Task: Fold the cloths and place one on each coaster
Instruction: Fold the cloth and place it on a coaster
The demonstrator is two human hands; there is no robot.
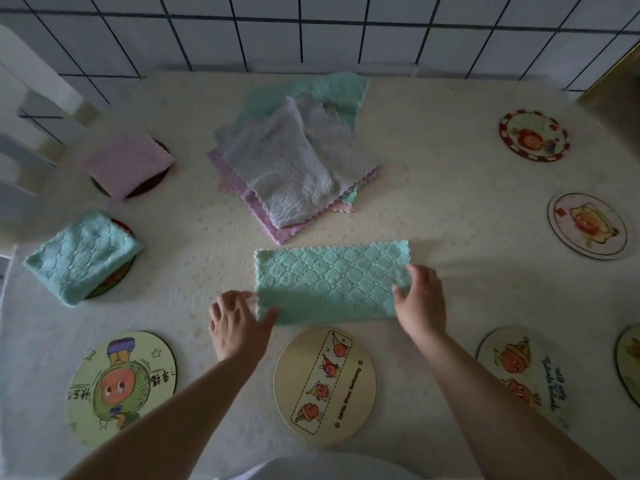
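A cream patterned tablecloth (450, 188) covers the table below a white tiled wall (311, 29).

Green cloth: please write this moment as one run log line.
green cloth folded once, on table | left hand pinches left end | right hand holds right end | cream coaster uncovered

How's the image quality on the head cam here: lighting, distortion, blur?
Head view: dim, flat light with a bluish cast; soft shadows fall under the left hand and right hand onto the green cloth. Head view: wide-angle bending curves the tiled wall grout lines and stretches the edge coaster. Head view: centre reasonably sharp, corners soft; no glare.
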